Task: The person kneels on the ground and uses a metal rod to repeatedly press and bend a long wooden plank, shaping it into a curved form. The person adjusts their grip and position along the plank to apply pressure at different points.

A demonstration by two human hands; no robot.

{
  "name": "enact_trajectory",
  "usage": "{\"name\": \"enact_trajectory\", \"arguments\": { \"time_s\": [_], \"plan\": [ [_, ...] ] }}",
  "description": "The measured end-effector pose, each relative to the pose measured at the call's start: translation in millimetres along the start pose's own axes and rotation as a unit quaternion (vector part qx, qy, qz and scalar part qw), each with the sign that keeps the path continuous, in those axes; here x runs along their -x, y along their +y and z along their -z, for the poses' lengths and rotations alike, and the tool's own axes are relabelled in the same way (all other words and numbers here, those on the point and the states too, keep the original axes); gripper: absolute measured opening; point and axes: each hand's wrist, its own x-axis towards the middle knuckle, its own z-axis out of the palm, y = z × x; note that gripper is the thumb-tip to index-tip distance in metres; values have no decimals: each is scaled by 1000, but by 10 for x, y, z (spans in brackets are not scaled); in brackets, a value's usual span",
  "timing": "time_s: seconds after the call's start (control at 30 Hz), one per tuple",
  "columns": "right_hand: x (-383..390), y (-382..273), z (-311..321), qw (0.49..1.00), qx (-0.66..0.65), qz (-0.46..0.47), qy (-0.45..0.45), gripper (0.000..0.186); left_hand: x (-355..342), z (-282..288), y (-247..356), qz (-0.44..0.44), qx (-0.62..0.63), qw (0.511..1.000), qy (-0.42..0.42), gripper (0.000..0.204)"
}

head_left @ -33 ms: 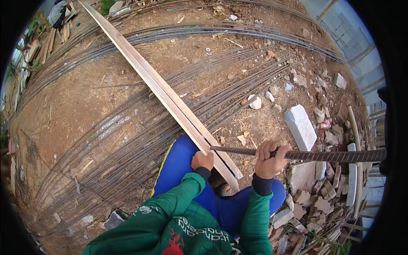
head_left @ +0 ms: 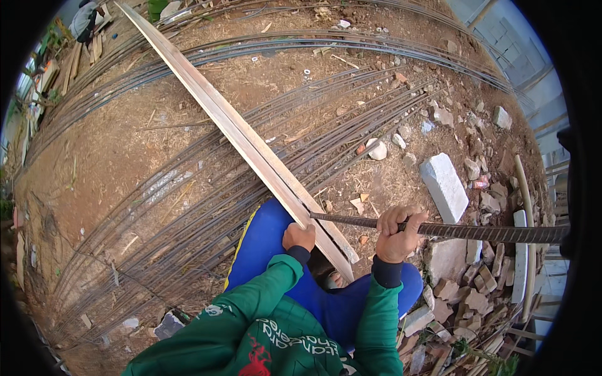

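Observation:
My right hand (head_left: 400, 235) is wrapped round a ribbed steel bar (head_left: 489, 232), which runs in from the right. The bar's far tip meets the gap between two long wooden boards (head_left: 241, 143); how deep it goes in, I cannot tell. Those boards lie side by side, slanting from the far left to between my knees, with a dark slit between them at the near end. Closed on the left edge of the boards is my left hand (head_left: 299, 237), just left of the bar's tip. Its fingertips are partly hidden.
Bundles of thin steel rods (head_left: 207, 207) cross the dirt beneath the boards. At the right lie a white block (head_left: 443, 188), a heap of broken bricks (head_left: 470, 294) and a wooden pole (head_left: 525, 238). A crouching person (head_left: 83, 22) is at the far left.

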Motion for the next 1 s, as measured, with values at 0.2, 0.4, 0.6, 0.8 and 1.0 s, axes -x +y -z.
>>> {"name": "enact_trajectory", "arguments": {
  "time_s": [0.2, 0.4, 0.6, 0.8, 1.0],
  "plan": [
    [-76, -135, -108, 997, 46, 52, -23, 43, -221, 653, -1, -166, -43, 982, -80, 43],
    [-66, -319, -305, 996, 21, 67, 50, 46, -892, 897, 299, -472, -25, 842, 260, 17],
    [33, -1087, -722, 985, 52, 122, -108, 49, -1127, 608, 333, -466, -49, 851, 235, 17],
    [160, -1766, -809, 968, 112, 166, -151, 43, -1161, 563, 415, -456, -15, 860, 228, 23],
    [59, -1327, -1305, 957, 59, 166, -230, 47, -1180, 518, 376, -447, -9, 869, 214, 25]
  ]
}}
